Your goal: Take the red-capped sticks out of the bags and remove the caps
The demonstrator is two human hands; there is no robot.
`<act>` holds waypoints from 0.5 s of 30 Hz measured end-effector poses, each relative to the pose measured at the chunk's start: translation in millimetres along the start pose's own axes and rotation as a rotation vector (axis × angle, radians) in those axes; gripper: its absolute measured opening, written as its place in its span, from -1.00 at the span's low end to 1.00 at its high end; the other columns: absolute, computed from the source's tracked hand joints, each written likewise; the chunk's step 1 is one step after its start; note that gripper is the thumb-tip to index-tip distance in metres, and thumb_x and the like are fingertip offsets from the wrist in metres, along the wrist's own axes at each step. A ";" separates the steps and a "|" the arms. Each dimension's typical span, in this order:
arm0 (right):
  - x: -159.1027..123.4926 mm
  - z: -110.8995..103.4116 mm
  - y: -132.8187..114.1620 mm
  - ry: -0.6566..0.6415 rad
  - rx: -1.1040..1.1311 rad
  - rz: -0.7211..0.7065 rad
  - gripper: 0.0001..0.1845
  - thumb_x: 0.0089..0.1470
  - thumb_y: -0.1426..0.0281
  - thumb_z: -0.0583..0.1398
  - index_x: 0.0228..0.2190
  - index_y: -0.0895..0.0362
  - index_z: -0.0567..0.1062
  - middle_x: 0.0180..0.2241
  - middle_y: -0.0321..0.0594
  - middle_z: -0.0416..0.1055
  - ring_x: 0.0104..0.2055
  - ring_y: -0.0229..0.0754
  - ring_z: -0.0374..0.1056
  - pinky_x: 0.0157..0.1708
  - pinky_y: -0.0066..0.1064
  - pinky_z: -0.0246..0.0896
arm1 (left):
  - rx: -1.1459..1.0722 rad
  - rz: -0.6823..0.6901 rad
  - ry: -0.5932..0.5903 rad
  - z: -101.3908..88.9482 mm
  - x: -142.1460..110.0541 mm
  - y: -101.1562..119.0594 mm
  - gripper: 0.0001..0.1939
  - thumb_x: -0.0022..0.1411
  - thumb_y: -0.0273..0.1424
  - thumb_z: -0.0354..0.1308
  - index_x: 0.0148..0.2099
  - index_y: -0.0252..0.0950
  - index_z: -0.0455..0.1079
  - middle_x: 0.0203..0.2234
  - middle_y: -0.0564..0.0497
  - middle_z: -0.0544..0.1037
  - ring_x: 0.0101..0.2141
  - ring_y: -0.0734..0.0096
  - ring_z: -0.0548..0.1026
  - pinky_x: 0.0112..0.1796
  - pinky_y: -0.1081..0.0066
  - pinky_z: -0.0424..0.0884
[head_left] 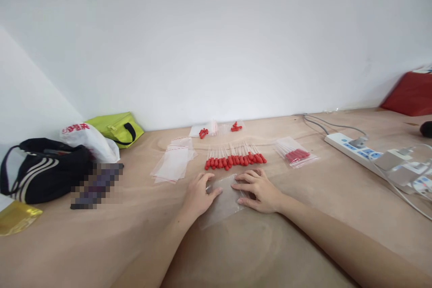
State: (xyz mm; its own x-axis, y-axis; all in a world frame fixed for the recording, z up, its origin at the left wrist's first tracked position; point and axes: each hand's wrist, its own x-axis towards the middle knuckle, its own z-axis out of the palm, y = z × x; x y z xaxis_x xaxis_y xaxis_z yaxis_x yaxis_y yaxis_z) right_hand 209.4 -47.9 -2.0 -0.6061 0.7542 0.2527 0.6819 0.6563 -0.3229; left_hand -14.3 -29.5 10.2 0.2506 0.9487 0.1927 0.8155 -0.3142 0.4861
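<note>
My left hand and my right hand both rest on a clear plastic bag lying flat on the wooden table. The fingers of each hand are stretched out and press on the bag's upper part. Just beyond the hands lies a row of several thin droppers with red bulbs. A stack of empty clear zip bags sits to the left of the row. To the right lies a filled bag of red-bulbed droppers.
Loose red bulbs and more lie near the wall. A black striped bag, a white plastic bag and a green pouch stand at the left. A white power strip with cables runs at the right, beside a red box.
</note>
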 end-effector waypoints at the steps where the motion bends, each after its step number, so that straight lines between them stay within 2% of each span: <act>1: 0.0 0.2 -0.7 0.022 0.010 -0.027 -0.58 0.02 0.08 0.06 -0.07 -0.09 0.36 -0.05 -0.18 0.31 -0.03 -0.09 0.14 -0.05 -0.12 -0.15 | -0.005 -0.023 -0.046 -1.3 -1.1 0.7 -0.69 -0.03 -0.27 0.16 -0.21 -0.27 0.33 -0.34 -0.03 0.48 -0.31 0.27 0.43 -0.31 0.31 0.34; 4: -1.0 1.4 1.2 0.197 -0.002 -0.050 -0.66 0.03 0.15 0.08 -0.15 -0.06 0.42 -0.15 -0.20 0.38 -0.10 -0.13 0.20 -0.04 -0.15 -0.16 | -0.016 -0.012 -0.175 -4.9 -3.8 2.6 -0.86 -0.01 -0.29 0.11 -0.42 -0.26 0.33 -0.53 0.05 0.46 -0.46 0.34 0.42 -0.44 0.39 0.30; 5: -1.9 1.1 4.6 0.290 -0.028 -0.021 -0.70 0.04 0.19 0.08 -0.19 -0.04 0.44 -0.19 -0.20 0.39 -0.14 -0.15 0.22 -0.05 -0.17 -0.15 | -0.031 0.002 -0.174 -6.6 -3.3 1.7 -0.86 0.01 -0.30 0.08 -0.47 -0.26 0.31 -0.56 0.06 0.45 -0.48 0.36 0.41 -0.47 0.41 0.29; 7: -4.9 -2.3 17.2 0.497 -0.114 0.102 -0.77 0.06 0.26 0.08 -0.28 0.01 0.49 -0.27 -0.18 0.41 -0.21 -0.17 0.24 -0.09 -0.20 -0.14 | -0.087 -0.007 -0.062 -12.4 0.8 -5.1 -0.84 0.06 -0.29 0.01 -0.47 -0.25 0.29 -0.59 0.08 0.44 -0.51 0.39 0.40 -0.47 0.43 0.29; 9: -10.1 -9.9 37.6 0.683 -0.223 0.301 -0.78 0.05 0.29 0.07 -0.35 0.04 0.50 -0.31 -0.16 0.41 -0.23 -0.15 0.23 -0.11 -0.20 -0.14 | -0.133 -0.096 0.159 -23.0 8.6 -19.7 -0.80 0.10 -0.24 -0.05 -0.41 -0.24 0.28 -0.56 0.08 0.45 -0.49 0.40 0.42 -0.44 0.44 0.31; 11: -17.4 -20.2 62.9 0.797 -0.336 0.591 -0.74 0.03 0.26 0.06 -0.38 0.09 0.50 -0.30 -0.13 0.40 -0.21 -0.10 0.21 -0.11 -0.14 -0.18 | -0.114 -0.252 0.402 -37.8 17.4 -40.8 -0.80 0.08 -0.23 -0.03 -0.35 -0.25 0.28 -0.48 0.03 0.48 -0.42 0.36 0.45 -0.39 0.44 0.32; 13: -26.4 -30.2 88.6 0.826 -0.403 0.951 -0.67 0.02 0.22 0.02 -0.31 0.12 0.47 -0.26 -0.07 0.38 -0.14 0.00 0.17 -0.11 -0.06 -0.21 | -0.008 -0.443 0.503 -53.5 24.4 -64.1 -0.80 0.08 -0.24 -0.02 -0.32 -0.26 0.28 -0.43 -0.02 0.50 -0.38 0.28 0.46 -0.36 0.40 0.32; 15: -35.9 -37.2 111.5 0.727 -0.400 1.205 -0.53 -0.05 0.10 0.03 -0.21 0.16 0.43 -0.18 0.01 0.35 -0.07 0.10 0.13 -0.13 -0.02 -0.17 | 0.124 -0.607 0.505 -65.4 27.9 -84.7 -0.76 0.08 -0.22 0.00 -0.27 -0.27 0.28 -0.37 -0.10 0.50 -0.30 0.16 0.46 -0.32 0.31 0.32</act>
State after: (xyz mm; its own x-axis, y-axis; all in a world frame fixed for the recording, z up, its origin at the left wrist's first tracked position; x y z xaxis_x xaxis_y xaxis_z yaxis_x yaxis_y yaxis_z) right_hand 322.4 -0.9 -13.1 0.6544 0.6057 0.4526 0.7553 -0.4957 -0.4287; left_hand -110.5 21.3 30.1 -0.4980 0.8129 0.3019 0.7933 0.2865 0.5371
